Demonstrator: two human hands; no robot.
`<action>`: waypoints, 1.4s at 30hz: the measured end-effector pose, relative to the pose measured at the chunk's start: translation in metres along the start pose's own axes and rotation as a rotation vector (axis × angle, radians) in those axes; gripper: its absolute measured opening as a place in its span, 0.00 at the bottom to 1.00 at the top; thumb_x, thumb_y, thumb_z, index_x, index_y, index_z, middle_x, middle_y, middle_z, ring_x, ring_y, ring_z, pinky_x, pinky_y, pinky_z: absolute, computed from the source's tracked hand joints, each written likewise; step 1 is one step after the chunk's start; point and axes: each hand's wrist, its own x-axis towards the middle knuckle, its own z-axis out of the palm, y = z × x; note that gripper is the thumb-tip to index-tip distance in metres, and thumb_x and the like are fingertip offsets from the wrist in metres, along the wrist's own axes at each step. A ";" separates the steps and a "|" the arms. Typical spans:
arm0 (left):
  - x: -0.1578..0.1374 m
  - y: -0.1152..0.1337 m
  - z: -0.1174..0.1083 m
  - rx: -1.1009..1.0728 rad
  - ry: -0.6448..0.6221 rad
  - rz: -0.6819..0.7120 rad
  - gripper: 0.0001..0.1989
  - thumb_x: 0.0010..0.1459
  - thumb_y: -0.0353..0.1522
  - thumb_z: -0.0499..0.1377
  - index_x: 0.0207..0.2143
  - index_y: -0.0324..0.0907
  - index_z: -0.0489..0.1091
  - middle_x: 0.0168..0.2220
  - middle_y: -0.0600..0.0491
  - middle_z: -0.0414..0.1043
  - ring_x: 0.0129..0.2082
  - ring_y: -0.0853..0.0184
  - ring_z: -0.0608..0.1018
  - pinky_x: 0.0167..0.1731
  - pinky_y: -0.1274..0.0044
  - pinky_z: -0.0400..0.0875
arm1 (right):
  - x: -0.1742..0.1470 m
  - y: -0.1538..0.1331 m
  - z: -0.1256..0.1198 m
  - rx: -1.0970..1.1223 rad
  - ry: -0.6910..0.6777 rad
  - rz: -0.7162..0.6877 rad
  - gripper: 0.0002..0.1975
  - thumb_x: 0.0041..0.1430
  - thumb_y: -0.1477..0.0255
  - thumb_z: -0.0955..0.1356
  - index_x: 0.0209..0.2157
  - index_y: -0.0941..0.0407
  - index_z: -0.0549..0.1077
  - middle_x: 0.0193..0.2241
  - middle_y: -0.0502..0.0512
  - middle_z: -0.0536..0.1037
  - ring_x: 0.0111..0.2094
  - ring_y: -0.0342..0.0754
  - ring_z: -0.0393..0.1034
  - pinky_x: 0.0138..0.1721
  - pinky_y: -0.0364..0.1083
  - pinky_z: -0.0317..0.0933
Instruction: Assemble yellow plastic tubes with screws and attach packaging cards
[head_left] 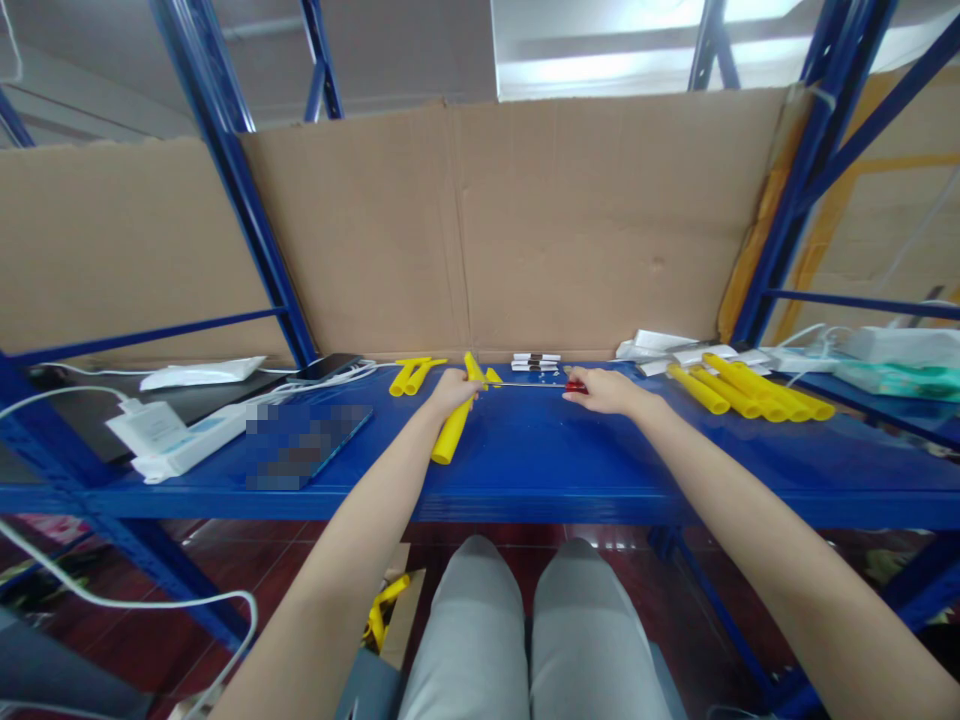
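My left hand (450,392) is closed around a yellow plastic tube-shaped part (453,434), which slants with its wide round end towards me. In my right hand (609,390) is a screwdriver (576,387), gripped by its red handle. Its thin metal shaft points left, level above the blue shelf, and the tip reaches the upper end of the yellow part. Whether the tip sits in a screw is too small to tell. Small bits (546,379) lie on the shelf behind the shaft.
Two yellow T-shaped parts (409,378) lie left of my hands; several yellow tubes (739,392) lie right. A small stack of black-and-white packs (535,361) stands against the cardboard wall (570,220). A power strip (195,440) and a dark flat panel (330,445) occupy the left.
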 end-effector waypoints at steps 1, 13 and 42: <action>0.001 0.000 0.000 0.004 0.002 -0.001 0.14 0.49 0.24 0.59 0.15 0.39 0.62 0.12 0.58 0.62 0.12 0.74 0.66 0.19 0.80 0.60 | 0.000 0.000 0.000 0.007 0.000 -0.013 0.11 0.64 0.65 0.62 0.42 0.57 0.70 0.42 0.60 0.78 0.41 0.52 0.73 0.38 0.45 0.60; -0.003 0.003 0.000 0.016 -0.004 -0.003 0.13 0.51 0.23 0.57 0.16 0.39 0.62 0.12 0.58 0.62 0.11 0.75 0.66 0.16 0.81 0.60 | -0.001 0.000 0.000 -0.050 0.085 0.013 0.09 0.61 0.67 0.64 0.42 0.56 0.68 0.39 0.59 0.78 0.39 0.53 0.74 0.34 0.45 0.58; -0.005 0.005 0.000 0.009 0.000 -0.001 0.12 0.49 0.23 0.57 0.16 0.38 0.62 0.13 0.58 0.62 0.12 0.74 0.66 0.18 0.80 0.61 | 0.003 0.009 0.006 0.065 0.041 -0.047 0.06 0.59 0.69 0.66 0.36 0.56 0.69 0.39 0.60 0.78 0.38 0.51 0.73 0.36 0.44 0.60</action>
